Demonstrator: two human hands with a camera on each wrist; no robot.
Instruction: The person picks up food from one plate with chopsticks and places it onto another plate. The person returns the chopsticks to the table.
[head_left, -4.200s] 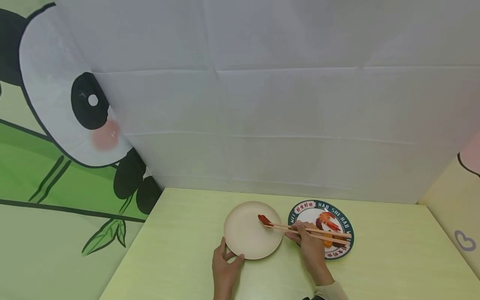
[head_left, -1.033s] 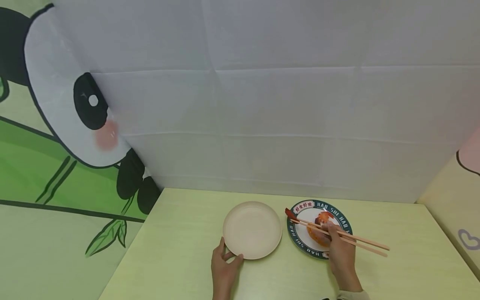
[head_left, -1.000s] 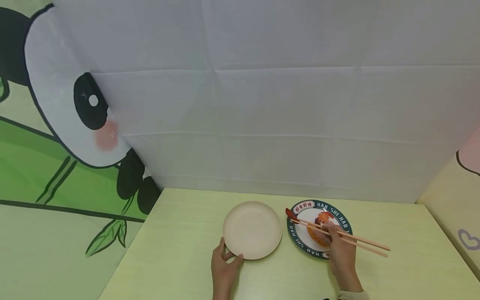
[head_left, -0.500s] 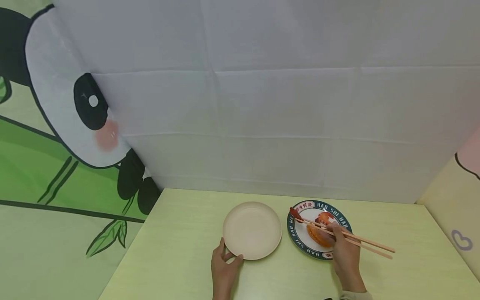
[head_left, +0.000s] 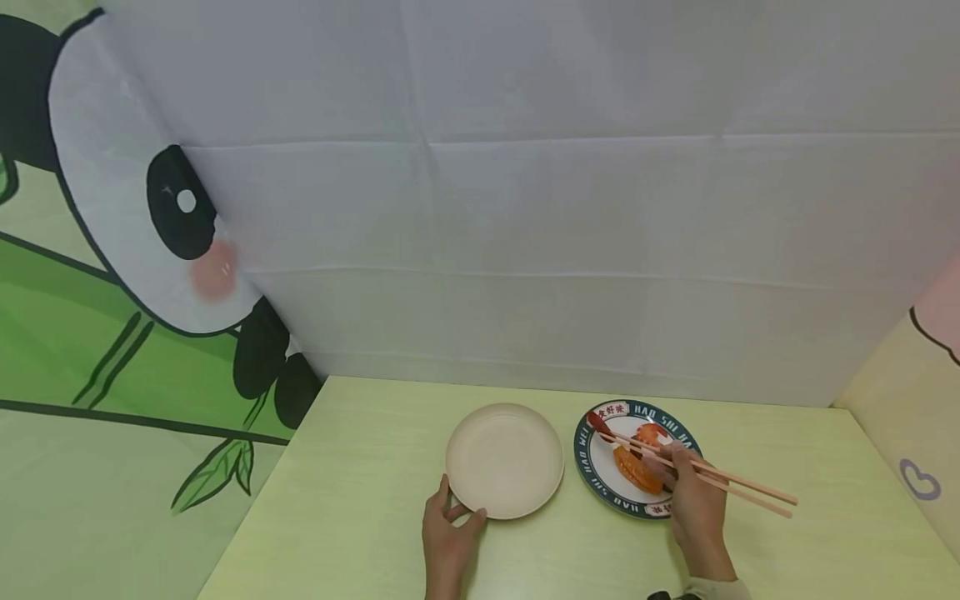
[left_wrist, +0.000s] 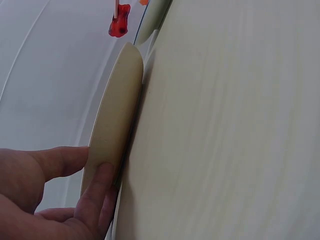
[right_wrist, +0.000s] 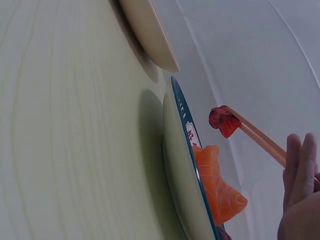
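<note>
My left hand (head_left: pixel 450 537) holds the near left rim of a round beige plate (head_left: pixel 505 461), with fingertips and thumb at its edge. In the left wrist view, fingers press against the plate's outer wall. My right hand (head_left: pixel 697 504) grips a pair of wooden chopsticks (head_left: pixel 750 487). A glossy dark-red piece of food (right_wrist: pixel 224 121) is pinched at their tips, raised over the green-rimmed patterned plate (head_left: pixel 592 472). On that plate lie an orange, white-lined piece like a salmon slice (right_wrist: pixel 217 187) and a red-orange piece like a shrimp (head_left: pixel 649 433), partly hidden by the right hand and chopsticks.
Both plates stand side by side on a pale yellow-green table (head_left: pixel 360 467), with a narrow gap between them. A white sheet (head_left: pixel 525 208) hangs behind the table's back edge. A wall with a painted panda (head_left: pixel 150 208) is at the left.
From over the beige plate, my right hand has carried the red piece in the chopsticks rightward to above the patterned plate, still drifting slightly right. The left hand and both plates stay put.
</note>
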